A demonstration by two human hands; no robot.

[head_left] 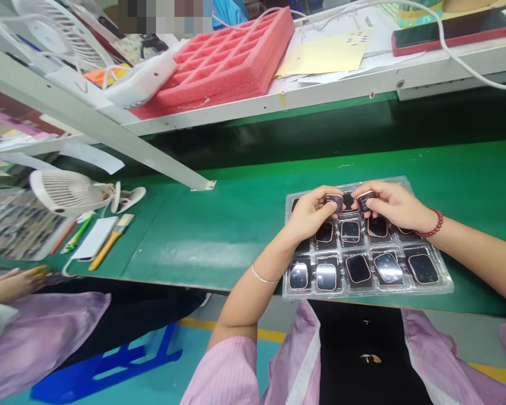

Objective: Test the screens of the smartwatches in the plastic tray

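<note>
A clear plastic tray [444, 284] lies on the green bench near its front edge, holding several square smartwatch bodies with gold-coloured rims. Over the tray's back row, my left hand [314, 212] pinches one smartwatch [334, 202] between thumb and fingers. Just to the right, my right hand [390, 203] grips another smartwatch [366, 200] in the same way, its face tilted upward. Between the two hands a dark watch face in the back row shows partly. My fingers and wrists cover other pockets of that row.
A white upright post [168, 160] stands on the bench, left of the tray. Above runs a shelf with a red foam tray [236, 62], papers and a phone [455, 32]. Further left are a small fan [67, 191], a brush [112, 242] and a co-worker's hand [19, 284].
</note>
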